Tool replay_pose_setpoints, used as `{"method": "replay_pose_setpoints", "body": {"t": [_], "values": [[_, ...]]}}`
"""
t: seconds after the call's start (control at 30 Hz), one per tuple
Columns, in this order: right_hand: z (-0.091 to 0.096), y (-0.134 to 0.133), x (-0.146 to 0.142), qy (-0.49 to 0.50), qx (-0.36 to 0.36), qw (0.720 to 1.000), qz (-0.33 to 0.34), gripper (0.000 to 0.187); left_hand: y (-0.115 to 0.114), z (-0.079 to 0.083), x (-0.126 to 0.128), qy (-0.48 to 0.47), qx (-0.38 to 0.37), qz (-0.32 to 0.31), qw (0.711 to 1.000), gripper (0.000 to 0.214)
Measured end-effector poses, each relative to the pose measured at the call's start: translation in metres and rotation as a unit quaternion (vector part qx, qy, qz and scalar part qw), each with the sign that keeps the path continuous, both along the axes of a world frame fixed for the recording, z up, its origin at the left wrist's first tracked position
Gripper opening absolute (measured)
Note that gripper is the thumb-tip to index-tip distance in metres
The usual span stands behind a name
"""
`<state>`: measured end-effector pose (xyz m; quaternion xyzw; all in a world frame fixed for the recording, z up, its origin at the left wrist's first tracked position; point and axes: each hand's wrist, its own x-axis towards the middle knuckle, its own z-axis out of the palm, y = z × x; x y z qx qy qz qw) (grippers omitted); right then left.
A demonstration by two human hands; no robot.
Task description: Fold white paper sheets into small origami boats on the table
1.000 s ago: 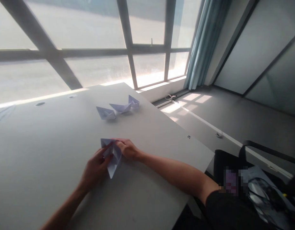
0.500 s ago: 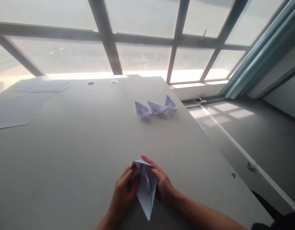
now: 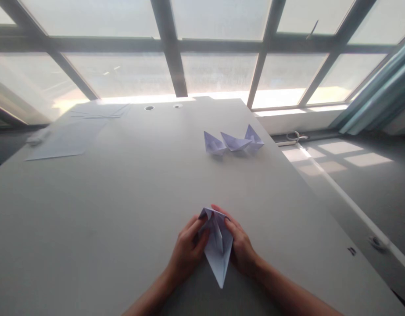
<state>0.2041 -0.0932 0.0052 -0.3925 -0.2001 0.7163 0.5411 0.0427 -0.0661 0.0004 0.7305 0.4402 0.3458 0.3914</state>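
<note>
Between my two hands is a folded white paper boat, its long point aimed toward me and a fold standing up along its middle. My left hand grips its left side, thumb on the inner fold and fingers along the outer edge. On the other side, my right hand pinches the upper right edge, thumb on top and the index finger reaching past the far edge. Beyond the hands, three finished-looking paper boats stand in a row: a left one, a middle one and a right one.
The white table spreads under everything. Loose paper sheets lie at its far left, and two round cable holes sit near the back edge. Windows rise behind. A blue curtain hangs on the right above the floor.
The view has swung left, so the table and boats appear farther right. Both hands keep their hold on the paper boat, with only slight movement of the paper and fingers.
</note>
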Motion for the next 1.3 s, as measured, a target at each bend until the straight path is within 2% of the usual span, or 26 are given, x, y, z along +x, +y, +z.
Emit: {"method": "replay_pose_setpoints", "body": {"t": [0.2,0.43,0.63,0.8,0.9,1.0,1.1,1.2,1.3], "values": [[-0.008,0.014,0.001,0.002,0.02,1.0,-0.008,0.049,0.006,0.0,0.007,-0.037,0.011,0.026,0.999,0.037],[-0.011,0.023,-0.001,0.006,0.001,0.999,-0.047,0.042,0.01,-0.006,0.012,-0.131,-0.032,0.06,0.989,0.03],[-0.009,0.035,0.01,-0.034,0.047,0.998,0.021,0.056,0.016,-0.001,0.012,-0.121,-0.025,0.071,0.99,0.021],[-0.012,0.065,0.012,-0.136,0.118,0.982,0.048,0.043,0.047,0.002,0.012,-0.141,-0.065,0.135,0.979,0.025],[-0.013,0.081,0.003,-0.173,0.159,0.972,0.025,0.041,0.075,0.001,0.016,-0.155,-0.076,0.17,0.97,0.03],[-0.012,0.094,-0.006,-0.189,0.188,0.964,-0.007,0.036,0.096,-0.001,0.021,-0.17,-0.059,0.203,0.962,0.025],[-0.012,0.106,-0.011,-0.188,0.194,0.963,-0.009,0.037,0.107,-0.002,0.025,-0.223,-0.045,0.199,0.953,0.021],[-0.015,0.121,-0.01,-0.166,0.147,0.975,-0.008,0.038,0.113,-0.001,0.019,-0.332,-0.107,0.151,0.925,0.019],[-0.02,0.132,-0.007,-0.115,0.07,0.991,-0.011,0.038,0.121,0.001,0.004,-0.467,-0.202,0.124,0.852,0.015]]}}
